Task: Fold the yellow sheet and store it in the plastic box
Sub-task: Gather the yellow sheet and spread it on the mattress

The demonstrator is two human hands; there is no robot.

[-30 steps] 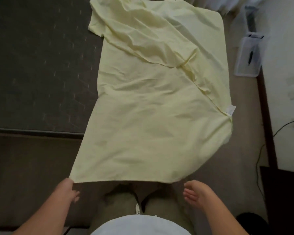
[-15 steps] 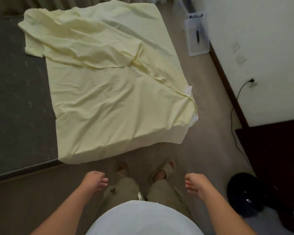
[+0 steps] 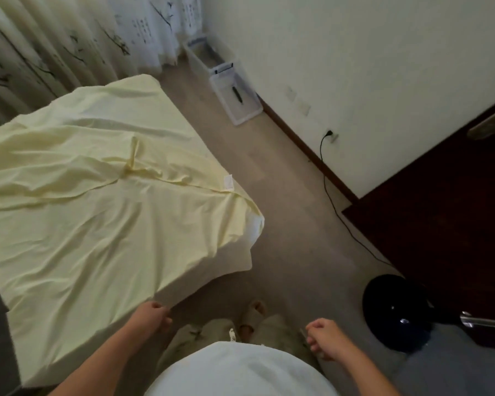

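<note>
The yellow sheet lies spread over the bed's near corner, one layer folded back across its far half, a white tag showing at the right edge. The clear plastic box stands on the floor by the wall at the far right, its lid off. My left hand hangs just below the sheet's near edge with fingers loosely curled, holding nothing. My right hand hangs over the floor to the right, fingers loosely curled and holding nothing.
A second clear bin stands behind the box near the curtains. A black cable runs from a wall socket along the floor. A round black object sits by a dark wooden door. My sandalled feet stand on the beige floor.
My left hand let go of the sheet's near corner, and the sheet now lies on the bed. The view swung to the right, bringing the wall, box and door into sight.
</note>
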